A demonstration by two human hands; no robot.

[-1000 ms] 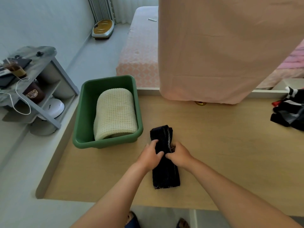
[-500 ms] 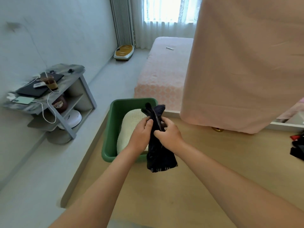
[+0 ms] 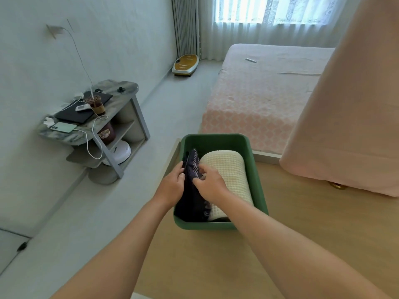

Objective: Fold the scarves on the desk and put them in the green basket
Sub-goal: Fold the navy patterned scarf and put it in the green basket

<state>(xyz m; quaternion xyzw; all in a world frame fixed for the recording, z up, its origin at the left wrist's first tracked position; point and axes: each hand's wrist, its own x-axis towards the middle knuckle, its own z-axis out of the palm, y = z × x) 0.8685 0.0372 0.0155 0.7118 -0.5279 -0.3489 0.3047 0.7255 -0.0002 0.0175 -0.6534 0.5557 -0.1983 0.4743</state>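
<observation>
A big pink cloth [image 3: 349, 108] hangs down on my right. It covers the right side of the bed [image 3: 254, 98] behind it, and its hem drops over the far edge of the wooden surface [image 3: 302, 221]. A small brass-coloured thing [image 3: 336, 186] peeks out under that hem. The bed has a pink patterned cover and stands under a curtained window. To my left, against the wall, is a grey shelf unit [image 3: 129, 117] with a dark laptop [image 3: 83, 110], a drink cup [image 3: 96, 104] and a pale green phone [image 3: 63, 127] on top, with a white cable trailing down its front.

The green basket [image 3: 216, 143] sits at the left corner of the surface, straight ahead of me. A rolled cream scarf [image 3: 230, 169] fills its right half. The dark scarf [image 3: 191, 201] lies lengthwise in the left half, wedged between the cream roll and the basket's left wall, its far end sticking up a little.

Both my forearms reach forward over the near rim. My left hand [image 3: 170, 186] is at the dark scarf's left edge, fingers [image 3: 180, 172] curled onto it. My right hand [image 3: 210, 186] comes in over the cream roll, thumb and fingers [image 3: 199, 180] pinching the dark scarf's right side.
</observation>
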